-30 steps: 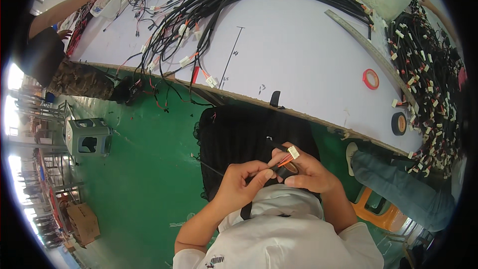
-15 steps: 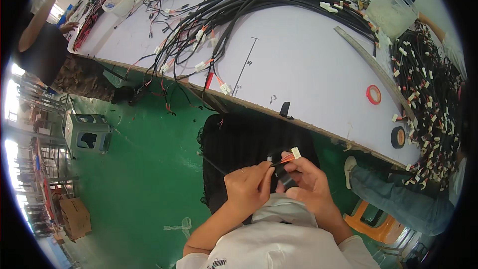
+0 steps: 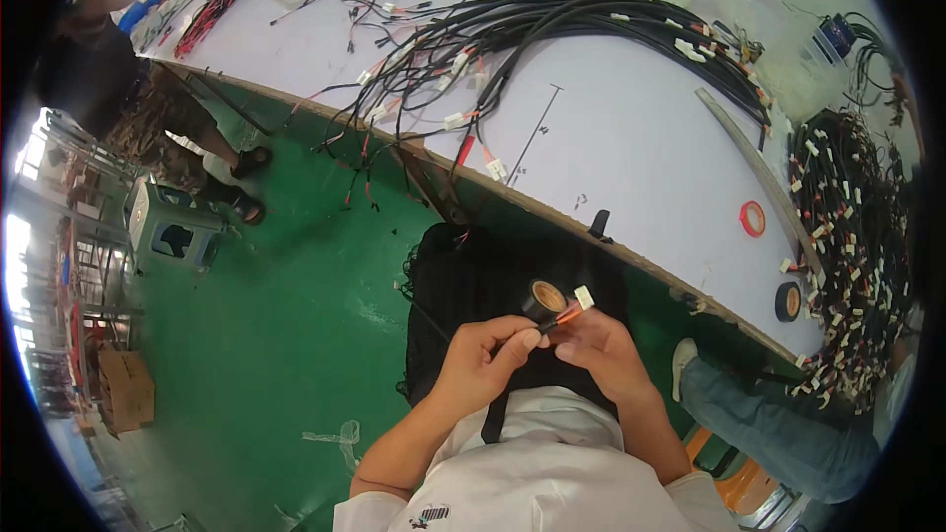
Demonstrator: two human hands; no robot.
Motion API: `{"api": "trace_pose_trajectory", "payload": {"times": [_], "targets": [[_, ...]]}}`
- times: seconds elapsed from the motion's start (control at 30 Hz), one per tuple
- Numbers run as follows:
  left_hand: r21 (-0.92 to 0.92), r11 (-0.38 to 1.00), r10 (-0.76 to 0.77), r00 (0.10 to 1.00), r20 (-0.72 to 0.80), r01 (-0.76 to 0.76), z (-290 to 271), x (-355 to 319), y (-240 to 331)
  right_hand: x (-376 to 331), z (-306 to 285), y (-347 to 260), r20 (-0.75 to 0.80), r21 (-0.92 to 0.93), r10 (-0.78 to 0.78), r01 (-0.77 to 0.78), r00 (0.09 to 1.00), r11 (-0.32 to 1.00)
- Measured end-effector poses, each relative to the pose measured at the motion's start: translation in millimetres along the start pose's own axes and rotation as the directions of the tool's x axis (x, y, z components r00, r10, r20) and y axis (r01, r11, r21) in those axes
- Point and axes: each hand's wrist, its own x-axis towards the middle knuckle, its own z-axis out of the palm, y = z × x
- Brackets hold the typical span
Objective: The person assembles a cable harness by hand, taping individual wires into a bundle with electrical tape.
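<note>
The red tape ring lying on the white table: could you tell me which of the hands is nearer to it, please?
Right. The right hand sits below and left of the red tape ring, while the left hand is farther left still; neither touches it.

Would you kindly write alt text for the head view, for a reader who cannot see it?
Two hands, left hand and right hand, hold a black tape roll against an orange wire with a white connector. Ahead, a white table carries black wire harnesses above a green floor.

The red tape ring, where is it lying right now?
In the head view the red tape ring lies flat on the white table, right side, just above the black tape roll.
</note>
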Motion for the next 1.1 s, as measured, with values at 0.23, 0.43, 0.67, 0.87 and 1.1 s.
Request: {"api": "trace_pose_trajectory", "payload": {"times": [0.23,0.43,0.67,0.87,1.1], "targets": [[-0.239,0.951,-0.133,0.958,0.252,0.195,-9.6,-3.4,1.7,41.3,12.9,-30.5,0.331,0.111,-0.226,0.2,0.916,0.973],[0.077,0.997,-0.003,0.998,-0.056,0.008,-1.1,-11.0,7.2,20.0,8.5,-39.1,0.165,-0.49,-0.048,0.125,0.985,0.863],[0.692,0.605,0.611,0.787,-0.088,-0.393,12.5,4.4,-8.9,-11.6,22.2,-40.1,-0.064,-0.145,0.039,-0.048,0.997,0.988],[0.705,0.579,0.614,0.788,-0.047,-0.41,18.5,4.7,-15.0,-22.7,31.5,-45.8,0.023,0.151,-0.04,0.036,0.999,0.988],[0.026,0.999,0.036,0.993,-0.114,-0.034,8.4,0.0,5.3,-13.2,-6.6,-11.4,0.119,-0.254,0.138,-0.105,0.983,0.962]]}}
